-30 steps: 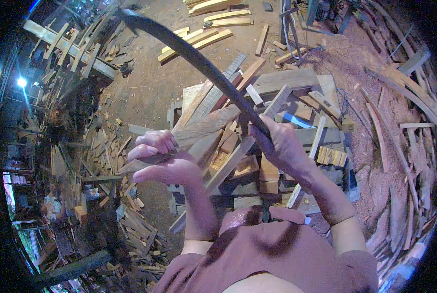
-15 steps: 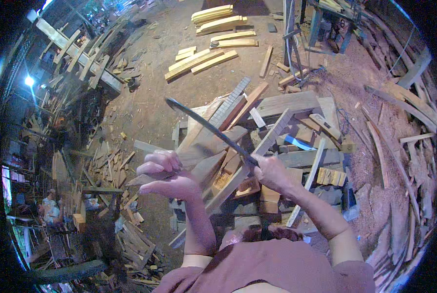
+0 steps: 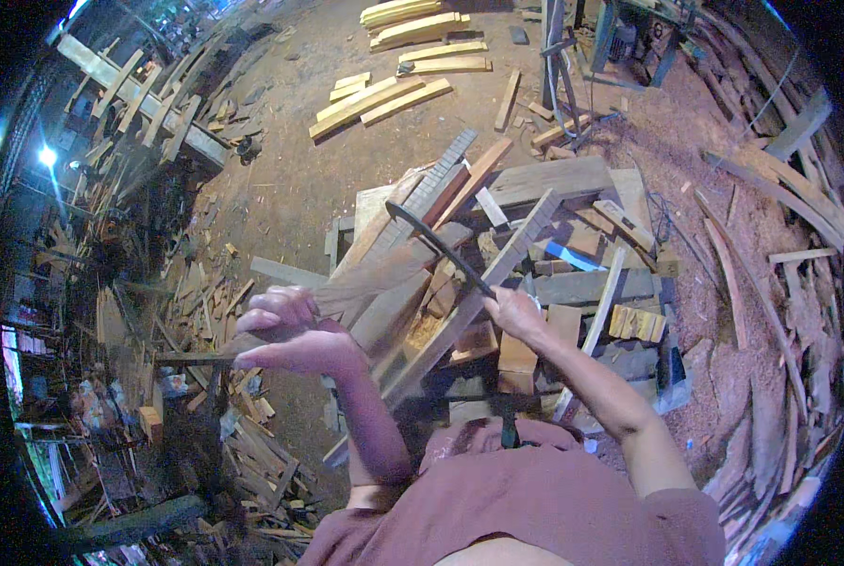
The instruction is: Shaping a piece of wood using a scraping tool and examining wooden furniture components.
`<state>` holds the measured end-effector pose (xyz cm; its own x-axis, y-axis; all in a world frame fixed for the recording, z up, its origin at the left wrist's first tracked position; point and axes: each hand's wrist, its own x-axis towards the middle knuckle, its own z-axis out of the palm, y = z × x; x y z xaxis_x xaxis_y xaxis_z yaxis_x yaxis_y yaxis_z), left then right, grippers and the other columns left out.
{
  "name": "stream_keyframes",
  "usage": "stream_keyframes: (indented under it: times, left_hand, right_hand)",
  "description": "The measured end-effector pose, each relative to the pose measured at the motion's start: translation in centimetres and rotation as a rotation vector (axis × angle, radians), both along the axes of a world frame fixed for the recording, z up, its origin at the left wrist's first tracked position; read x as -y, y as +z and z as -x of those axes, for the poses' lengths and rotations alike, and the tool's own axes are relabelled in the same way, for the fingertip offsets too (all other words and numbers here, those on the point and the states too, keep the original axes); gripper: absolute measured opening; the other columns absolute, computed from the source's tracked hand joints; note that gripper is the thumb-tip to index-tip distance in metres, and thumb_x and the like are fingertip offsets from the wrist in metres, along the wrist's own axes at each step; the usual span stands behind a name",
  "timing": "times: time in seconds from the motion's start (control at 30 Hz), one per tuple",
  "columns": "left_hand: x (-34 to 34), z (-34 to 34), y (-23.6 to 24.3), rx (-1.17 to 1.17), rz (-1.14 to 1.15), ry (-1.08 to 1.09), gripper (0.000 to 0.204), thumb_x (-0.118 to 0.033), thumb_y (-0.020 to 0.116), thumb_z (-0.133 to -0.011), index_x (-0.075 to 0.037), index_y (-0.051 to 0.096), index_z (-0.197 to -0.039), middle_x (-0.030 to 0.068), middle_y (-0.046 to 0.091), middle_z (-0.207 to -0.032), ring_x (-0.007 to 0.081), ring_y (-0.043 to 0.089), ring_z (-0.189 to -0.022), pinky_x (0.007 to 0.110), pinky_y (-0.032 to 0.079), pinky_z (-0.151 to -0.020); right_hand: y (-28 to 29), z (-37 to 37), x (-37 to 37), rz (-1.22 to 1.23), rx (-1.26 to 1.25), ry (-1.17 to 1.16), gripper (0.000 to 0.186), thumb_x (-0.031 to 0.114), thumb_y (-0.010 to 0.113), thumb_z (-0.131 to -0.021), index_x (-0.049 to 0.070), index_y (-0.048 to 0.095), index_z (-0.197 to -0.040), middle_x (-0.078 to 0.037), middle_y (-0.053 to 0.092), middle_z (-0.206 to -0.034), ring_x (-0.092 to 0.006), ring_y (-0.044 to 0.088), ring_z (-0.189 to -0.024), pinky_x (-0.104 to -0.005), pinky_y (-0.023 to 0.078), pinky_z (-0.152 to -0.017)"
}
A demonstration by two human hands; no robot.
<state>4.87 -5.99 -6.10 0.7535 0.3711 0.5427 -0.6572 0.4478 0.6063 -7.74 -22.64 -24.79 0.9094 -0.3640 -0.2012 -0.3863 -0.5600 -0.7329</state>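
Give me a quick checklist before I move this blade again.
1. Right hand gripping the long dark blade: ok.
2. Left hand holding the wooden piece: ok.
3. Left fingers apart from the blade: ok.
4. Work surface free of loose wood: not ok, wooden strips and blocks lie across it.
5. Blade touching the wooden piece: cannot tell.
6. Your footing: cannot tell, feet hidden.

I see an open lane over the bare floor [image 3: 285,193] beyond the left hand [image 3: 295,335], as far as the yellow boards [image 3: 370,108]. The dark curved tool [image 3: 441,247] bars the way between that hand and the right hand [image 3: 514,313]; below, a slanting board [image 3: 446,340] and heaped offcuts [image 3: 518,363] obstruct any low pass.
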Motion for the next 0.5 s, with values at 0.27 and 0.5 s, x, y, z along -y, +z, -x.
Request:
stream_keyframes:
  times: [0.27,0.5]
  left_hand:
    - [0.5,0.7,-0.3,0.038,-0.034,0.011,0.056,-0.062,0.016,-0.089,-0.012,0.036,-0.074,-0.0023,0.023,-0.056,0.0086,0.024,-0.047,0.021,0.021,-0.041]
    - [1.4,1.1,0.5,0.041,-0.015,0.023,0.055,-0.062,0.018,-0.089,-0.011,0.034,-0.072,-0.0021,0.024,-0.055,0.0078,0.021,-0.045,0.02,0.018,-0.039]
  right_hand:
    - [11.6,-2.4,-0.3,-0.001,0.265,-0.012,0.021,0.015,0.05,-0.084,0.004,0.052,-0.103,-0.023,0.06,-0.073,-0.0397,0.06,-0.071,-0.0485,0.047,-0.063]
    - [0.0,-1.7,-0.1,0.041,0.001,0.012,0.023,0.02,0.051,-0.083,0.004,0.052,-0.101,-0.025,0.06,-0.077,-0.0421,0.059,-0.076,-0.0489,0.048,-0.067]
